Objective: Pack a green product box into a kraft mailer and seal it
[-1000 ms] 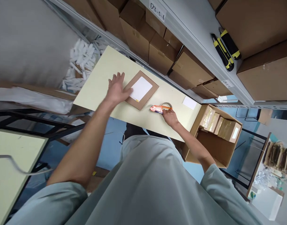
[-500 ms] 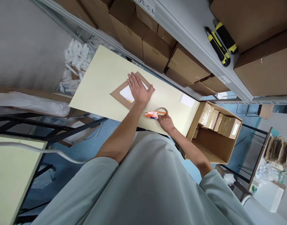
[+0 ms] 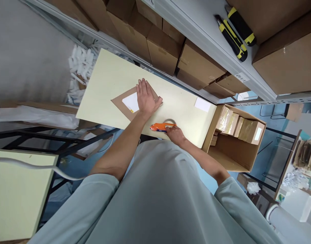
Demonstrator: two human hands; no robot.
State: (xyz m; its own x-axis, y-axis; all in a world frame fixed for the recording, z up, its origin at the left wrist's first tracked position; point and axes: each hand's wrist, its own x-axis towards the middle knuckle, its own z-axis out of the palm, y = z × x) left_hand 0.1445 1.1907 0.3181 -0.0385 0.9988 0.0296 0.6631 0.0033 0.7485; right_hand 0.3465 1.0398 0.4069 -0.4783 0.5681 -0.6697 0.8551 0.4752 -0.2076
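A flat brown cardboard package [image 3: 121, 104] with a white label [image 3: 130, 101] lies on the pale yellow table [image 3: 109, 78]. My left hand [image 3: 146, 98] lies flat on its right half, fingers stretched out. My right hand [image 3: 173, 134] is closed on an orange tape dispenser [image 3: 159, 127] with a roll of clear tape [image 3: 170, 121], at the table's near edge, to the right of the package.
A small white slip [image 3: 202, 104] lies at the table's right end. An open carton [image 3: 234, 149] holding wrapped boxes stands to the right. Shelving behind carries cardboard boxes [image 3: 196, 67] and two yellow-black tools [image 3: 233, 30]. White scraps [image 3: 79, 67] are piled at the left.
My left hand has moved from the package's left edge onto its right half and pressed flat; the package has shifted and turned slightly. My right hand has stayed on the tape dispenser.
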